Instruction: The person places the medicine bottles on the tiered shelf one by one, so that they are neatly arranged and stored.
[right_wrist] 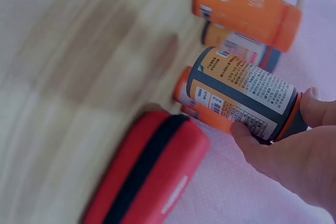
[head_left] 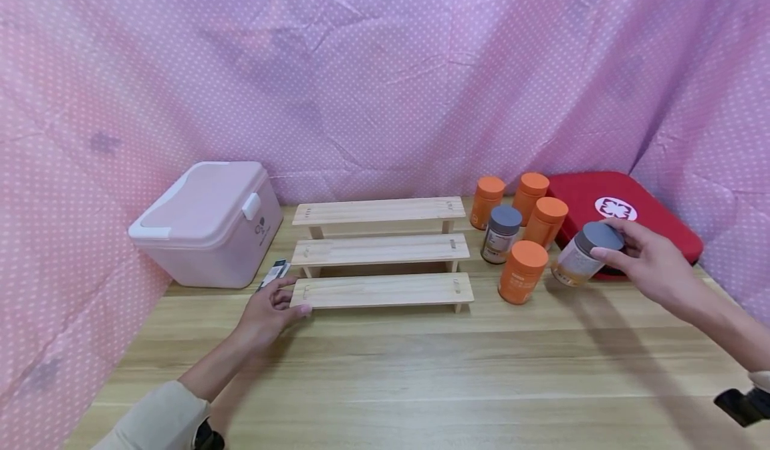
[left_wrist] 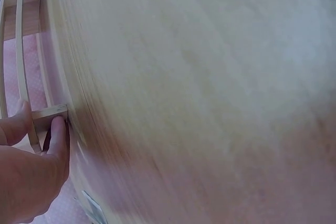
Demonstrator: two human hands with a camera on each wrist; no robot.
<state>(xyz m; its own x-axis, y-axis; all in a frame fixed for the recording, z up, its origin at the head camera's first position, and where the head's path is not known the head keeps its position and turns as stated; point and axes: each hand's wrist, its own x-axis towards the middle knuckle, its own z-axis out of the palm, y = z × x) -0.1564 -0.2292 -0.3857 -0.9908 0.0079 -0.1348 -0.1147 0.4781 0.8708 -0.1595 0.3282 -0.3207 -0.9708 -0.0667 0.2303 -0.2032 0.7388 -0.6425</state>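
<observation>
A three-step wooden rack [head_left: 381, 291] stands in the middle of the table. My left hand [head_left: 265, 316] grips the left end of its lowest step; in the left wrist view, the thumb lies on the board and a finger touches the support leg [left_wrist: 51, 112]. On the right, my right hand [head_left: 652, 263] holds a grey-lidded jar [head_left: 576, 263] near its lid, tilted and seemingly off the table. The right wrist view shows its orange and white printed label [right_wrist: 239, 90]. Close by stand several orange bottles [head_left: 522, 276] and another grey-lidded jar [head_left: 499, 239].
A red zippered case [head_left: 650, 219] with a white emblem lies behind the right hand. At the left stands a pale pink lidded box [head_left: 210, 229]. A small printed packet [head_left: 275, 273] lies between box and rack. Pink dotted cloth [head_left: 385, 89] hangs behind the table [head_left: 385, 376].
</observation>
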